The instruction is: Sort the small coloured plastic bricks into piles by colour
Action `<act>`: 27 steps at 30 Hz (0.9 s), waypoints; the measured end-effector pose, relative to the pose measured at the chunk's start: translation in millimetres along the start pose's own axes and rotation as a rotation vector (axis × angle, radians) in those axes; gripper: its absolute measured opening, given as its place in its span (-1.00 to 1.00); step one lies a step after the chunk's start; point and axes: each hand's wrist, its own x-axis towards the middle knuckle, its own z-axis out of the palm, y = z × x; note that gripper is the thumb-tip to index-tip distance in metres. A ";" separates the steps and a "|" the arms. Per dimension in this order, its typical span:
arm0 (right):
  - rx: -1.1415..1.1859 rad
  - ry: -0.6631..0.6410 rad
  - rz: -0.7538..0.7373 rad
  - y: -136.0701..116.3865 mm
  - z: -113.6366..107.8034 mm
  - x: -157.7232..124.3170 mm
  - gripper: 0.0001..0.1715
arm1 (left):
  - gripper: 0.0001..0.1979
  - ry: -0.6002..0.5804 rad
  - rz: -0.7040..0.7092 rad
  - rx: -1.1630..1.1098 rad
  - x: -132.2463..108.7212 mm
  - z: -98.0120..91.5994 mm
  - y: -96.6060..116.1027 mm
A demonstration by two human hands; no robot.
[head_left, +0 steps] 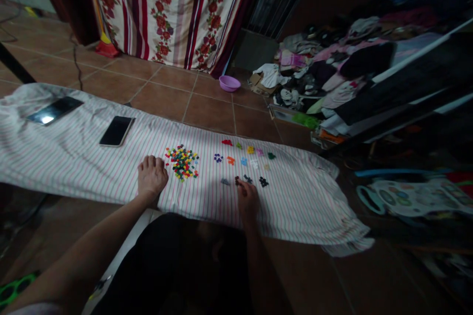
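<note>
My left hand (152,175) lies palm down on the striped cloth, its fingers a little apart, just left of a mixed heap of small colourful beads (183,162). My right hand (248,199) has thumb and forefinger pinched together at a small group of brown beads (237,180); whatever is between the fingertips is too small to make out. Around it sit small single-colour groups: grey beads (225,181), black beads (263,181), orange beads (231,160), purple beads (218,158), blue beads (244,161), red beads (226,142) and yellow beads (251,149).
The striped cloth (295,206) covers a long, low surface. Two phones, one dark phone (117,131) and one reflective phone (55,110), lie at the left. A purple basin (229,83) stands on the tiled floor. Piled clothes (321,69) fill the right background.
</note>
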 end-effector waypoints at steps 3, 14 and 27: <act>-0.008 -0.003 0.013 -1.0 -0.6 2.6 -0.62 | -0.73 -0.008 -0.010 -0.013 -0.1 -2.0 0.8; 0.044 0.072 0.040 -7.8 -4.6 2.9 -0.57 | -0.74 -0.004 -0.005 0.012 -0.1 -2.1 0.8; 0.024 -0.325 -0.129 -77.1 30.0 17.3 -0.72 | -0.75 -0.013 -0.007 -0.006 -0.1 -4.6 1.7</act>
